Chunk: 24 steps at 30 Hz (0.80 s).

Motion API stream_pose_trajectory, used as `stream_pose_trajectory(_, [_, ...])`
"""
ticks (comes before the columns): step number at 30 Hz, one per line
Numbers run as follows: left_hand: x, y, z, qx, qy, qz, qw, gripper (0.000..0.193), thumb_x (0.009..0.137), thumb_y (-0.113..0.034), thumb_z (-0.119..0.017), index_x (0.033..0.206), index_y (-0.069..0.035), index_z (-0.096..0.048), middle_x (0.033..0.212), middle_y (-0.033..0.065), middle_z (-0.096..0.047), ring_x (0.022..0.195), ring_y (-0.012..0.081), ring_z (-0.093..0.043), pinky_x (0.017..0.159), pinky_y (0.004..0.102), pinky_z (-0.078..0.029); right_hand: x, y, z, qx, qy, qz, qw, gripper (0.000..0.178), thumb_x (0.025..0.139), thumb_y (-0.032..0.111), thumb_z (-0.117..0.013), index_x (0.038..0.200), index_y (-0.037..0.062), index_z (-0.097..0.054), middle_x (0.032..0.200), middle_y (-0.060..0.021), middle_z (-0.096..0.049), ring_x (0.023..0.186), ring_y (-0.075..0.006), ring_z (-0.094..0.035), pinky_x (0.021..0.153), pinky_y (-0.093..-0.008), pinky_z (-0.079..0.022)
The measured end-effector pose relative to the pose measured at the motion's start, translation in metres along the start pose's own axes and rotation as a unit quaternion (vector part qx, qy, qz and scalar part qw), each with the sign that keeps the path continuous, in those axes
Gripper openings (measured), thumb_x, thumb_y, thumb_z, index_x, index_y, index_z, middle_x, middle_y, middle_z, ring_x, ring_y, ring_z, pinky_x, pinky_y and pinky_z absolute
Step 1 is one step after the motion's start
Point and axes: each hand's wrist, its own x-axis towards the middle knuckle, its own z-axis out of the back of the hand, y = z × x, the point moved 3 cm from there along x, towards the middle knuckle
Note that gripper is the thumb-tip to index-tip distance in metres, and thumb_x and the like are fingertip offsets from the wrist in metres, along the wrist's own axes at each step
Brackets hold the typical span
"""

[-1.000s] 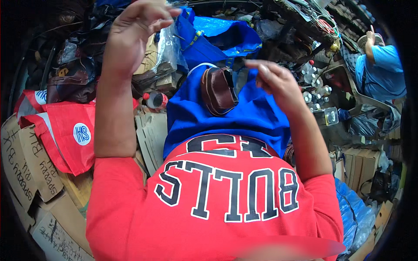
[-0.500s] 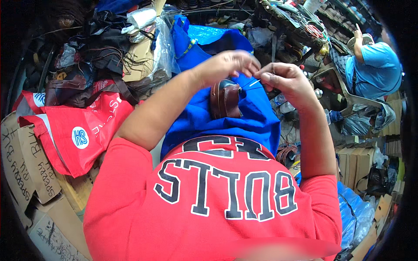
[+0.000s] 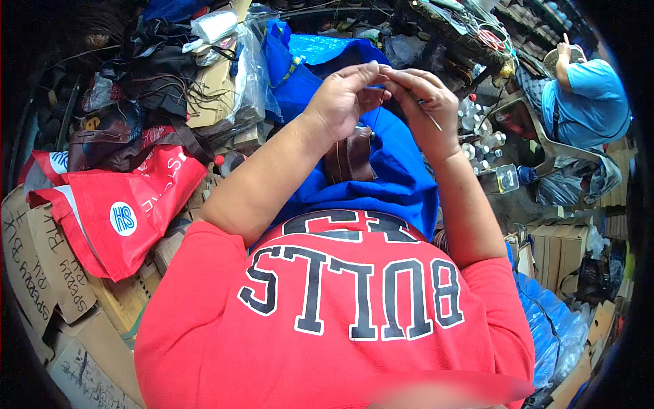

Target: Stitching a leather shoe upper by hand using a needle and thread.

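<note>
Both my hands are raised over my lap with their fingertips meeting. My left hand [image 3: 342, 102] is closed, thumb and fingers pinching a dark thread [image 3: 379, 109] that hangs down toward the shoe. My right hand [image 3: 430, 112] pinches at the same spot, and a thin, pale, needle-like rod [image 3: 434, 122] sticks out from under its fingers. Below them a brown leather shoe [image 3: 349, 162] rests on the blue cloth [image 3: 402, 167] over my lap. My left wrist and hand cover part of the shoe.
To the left lie a red bag [image 3: 136, 204] and cardboard boxes [image 3: 41, 262]. Plastic bags and dark scraps are heaped at the far left. Several small bottles [image 3: 480, 146] stand on the right, near a clear container [image 3: 505, 178]. A person in a blue shirt [image 3: 596, 102] sits at the far right.
My hands have come together and risen slightly. The right hand has turned, so the rod now points down to the right. The thread now hangs nearly straight down between my hands.
</note>
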Motion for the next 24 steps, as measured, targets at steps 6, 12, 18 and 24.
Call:
stream_pose_trajectory(6, [0.014,-0.003,0.029,-0.179,-0.146,-0.016,0.973,0.037,0.098,-0.038,-0.043,0.076,-0.009,-0.054,0.079,0.0081,-0.063,0.086,0.0264,-0.062,0.078,0.0409,-0.048,-0.037,-0.028,-0.029,0.354,-0.079,-0.252,0.897,0.026,0.096,0.026,-0.052,0.101,0.0060,-0.068,0.101,-0.0129,-0.068,0.099,-0.0242,-0.063,0.089,-0.0330,-0.047])
stream_pose_trajectory(12, [-0.001,-0.055,0.055,-0.104,-0.029,-0.019,0.994,0.037,0.098,-0.040,-0.041,0.074,-0.012,-0.045,0.058,-0.0025,-0.034,0.048,0.0086,-0.028,0.053,0.0254,-0.030,-0.074,-0.046,-0.017,0.722,-0.084,-0.399,0.559,0.047,0.100,0.040,-0.038,0.061,0.0128,-0.035,0.057,-0.0001,-0.027,0.058,-0.0166,-0.034,0.084,-0.0398,-0.041])
stream_pose_trajectory(18, [-0.006,-0.094,0.101,0.178,-0.123,-0.106,0.971,0.023,0.100,-0.024,-0.043,0.079,-0.015,-0.046,0.056,-0.0050,-0.031,0.045,0.0070,-0.026,0.045,0.0238,-0.024,-0.115,-0.017,-0.028,0.536,0.098,-0.361,0.757,0.043,0.099,0.036,-0.041,0.065,0.0098,-0.039,0.064,-0.0019,-0.036,0.066,-0.0181,-0.039,0.068,-0.0312,-0.034])
stream_pose_trajectory(24, [-0.002,-0.114,0.142,0.188,-0.256,-0.175,0.932,0.022,0.099,-0.027,-0.046,0.080,-0.016,-0.044,0.056,-0.0053,-0.032,0.044,0.0060,-0.026,0.042,0.0240,-0.021,-0.131,-0.004,-0.020,0.378,0.247,-0.360,0.816,0.040,0.097,0.037,-0.046,0.075,0.0054,-0.057,0.068,0.0043,-0.043,0.066,-0.0068,-0.035,0.062,-0.0219,-0.029])
